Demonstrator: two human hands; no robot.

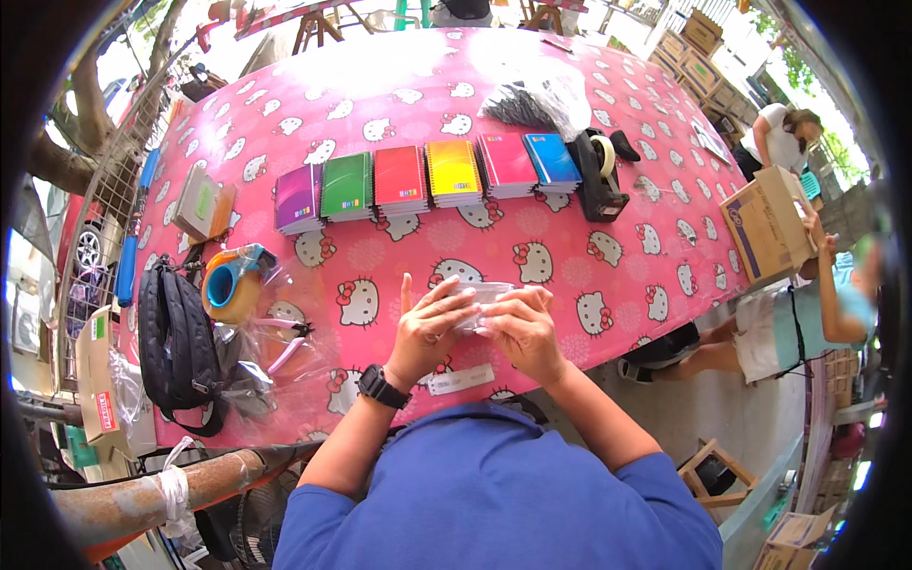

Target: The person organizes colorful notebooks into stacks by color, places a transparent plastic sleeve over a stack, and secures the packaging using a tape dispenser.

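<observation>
Near the table's front edge, a small clear plastic packet (487, 294) is held between my two hands. My left hand (429, 323) pinches its left side, the index finger sticking up. The fingers of my right hand (522, 328) are closed on its right side. What the packet holds, if anything, is too unclear to make out. Just below my hands a white printed strip (462, 379) lies on the pink tablecloth. Pliers with pink handles (287, 351) rest on clear plastic wrap to the left of my left hand.
Stacks of spiral notebooks (399, 178) in several colours form a row beyond my hands. A black tape dispenser (598, 185) ends it. Left are a packing tape dispenser (228, 285) and black bag (176, 342). Two people stand right, one by a carton (765, 231).
</observation>
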